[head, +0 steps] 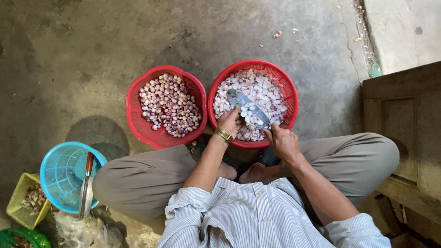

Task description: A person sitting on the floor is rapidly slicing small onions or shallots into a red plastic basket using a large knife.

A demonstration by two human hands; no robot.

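Two red plastic baskets stand side by side on the concrete floor in front of my knees. The left basket [135,98] holds pinkish unpeeled garlic cloves [170,104]. The right basket [290,92] holds pale peeled cloves [264,89]. My right hand [282,141] grips the handle of a knife [250,108] whose blade lies across the right basket. My left hand [231,121], with a gold watch on the wrist, pinches a small clove against the blade.
A blue basket [62,172] with a second knife [86,186] across it sits at my left. A yellow basket [23,200] with scraps, a green basket [20,239] and a clear plastic bag [82,229] lie nearby. A wooden door panel [404,119] stands at right.
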